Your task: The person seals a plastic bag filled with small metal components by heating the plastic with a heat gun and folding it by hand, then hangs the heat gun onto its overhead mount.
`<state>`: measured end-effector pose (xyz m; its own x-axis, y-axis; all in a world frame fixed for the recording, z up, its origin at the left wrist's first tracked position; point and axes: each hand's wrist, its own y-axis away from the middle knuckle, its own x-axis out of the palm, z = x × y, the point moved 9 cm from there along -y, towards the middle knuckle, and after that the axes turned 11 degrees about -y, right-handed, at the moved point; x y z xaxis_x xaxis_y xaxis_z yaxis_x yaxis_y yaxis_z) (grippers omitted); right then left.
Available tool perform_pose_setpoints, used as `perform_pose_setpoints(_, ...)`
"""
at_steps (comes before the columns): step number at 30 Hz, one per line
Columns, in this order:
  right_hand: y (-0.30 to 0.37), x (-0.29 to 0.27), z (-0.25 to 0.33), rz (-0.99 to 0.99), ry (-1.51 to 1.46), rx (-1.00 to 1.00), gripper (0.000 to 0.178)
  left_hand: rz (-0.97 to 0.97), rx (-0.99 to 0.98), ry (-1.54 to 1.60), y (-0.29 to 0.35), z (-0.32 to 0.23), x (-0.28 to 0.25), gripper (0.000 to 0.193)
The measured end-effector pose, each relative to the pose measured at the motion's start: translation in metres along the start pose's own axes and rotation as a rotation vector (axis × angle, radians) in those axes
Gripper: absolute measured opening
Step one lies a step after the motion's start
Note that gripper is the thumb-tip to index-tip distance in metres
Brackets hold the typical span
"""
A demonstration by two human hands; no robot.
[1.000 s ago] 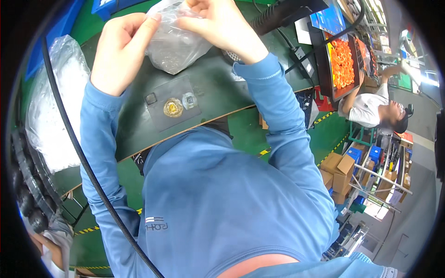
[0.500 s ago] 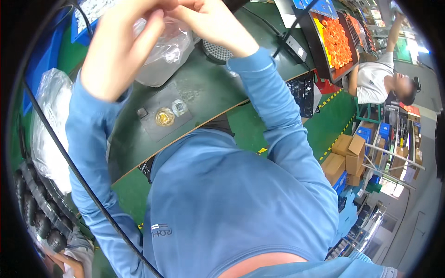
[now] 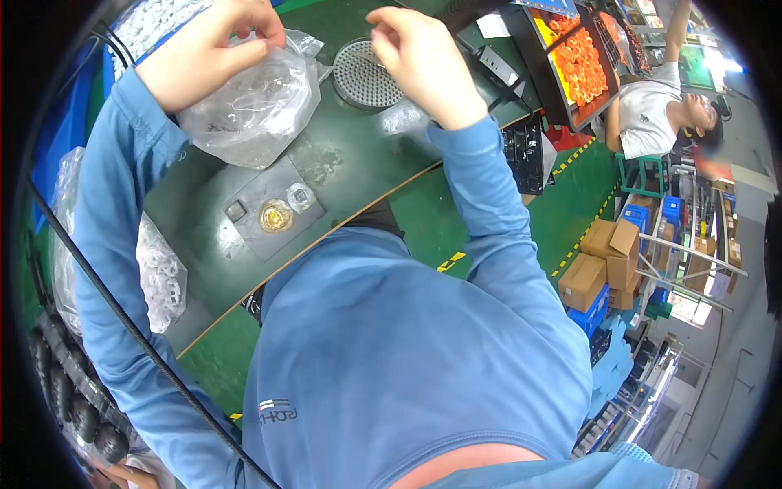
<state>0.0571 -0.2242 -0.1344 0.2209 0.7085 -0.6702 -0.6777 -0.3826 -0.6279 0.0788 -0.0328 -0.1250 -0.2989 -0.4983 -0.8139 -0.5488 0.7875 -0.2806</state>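
Note:
My left hand [image 3: 220,55] is closed, its fingertips curled together at the upper edge of a clear plastic bag [image 3: 257,114]. Whatever they pinch, if anything, is too small to make out. My right hand [image 3: 425,65] hovers at the right side of a round grey tray [image 3: 364,80] covered in small studs. Its thumb and fingers are bent inward, and any small thing between them cannot be made out. Nearer me, a thin grey mat [image 3: 269,244] carries a round amber-coloured piece [image 3: 275,216], a small clear container [image 3: 300,197] and a small dark square [image 3: 235,211].
A blue bin of white parts [image 3: 155,31] stands at the upper left. Another bag of white pieces [image 3: 161,281] lies below my left arm. On the right are a power strip [image 3: 498,67], a dark tray of orange rings [image 3: 578,69] and a seated person [image 3: 652,118].
My hands were together above the bag and have now separated, the right moving right to the studded tray. The bag and more of the tray are now uncovered.

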Motion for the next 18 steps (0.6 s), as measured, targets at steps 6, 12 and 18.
perform_pose_setpoints(6, 0.039, -0.019, 0.009, 0.249, 0.229, 0.144, 0.022, 0.018, -0.176, -0.126, -0.005, 0.004, -0.005, 0.010)
perform_pose_setpoints(12, 0.067, -0.012, -0.002, 0.404, 0.395, 0.206, 0.029, 0.070, -0.144, -0.150, -0.006, 0.020, -0.008, 0.012)
perform_pose_setpoints(18, 0.087, -0.007, -0.031, 0.410, 0.333, 0.271, 0.027, 0.127, -0.134, -0.010, -0.017, 0.011, -0.006, 0.011)
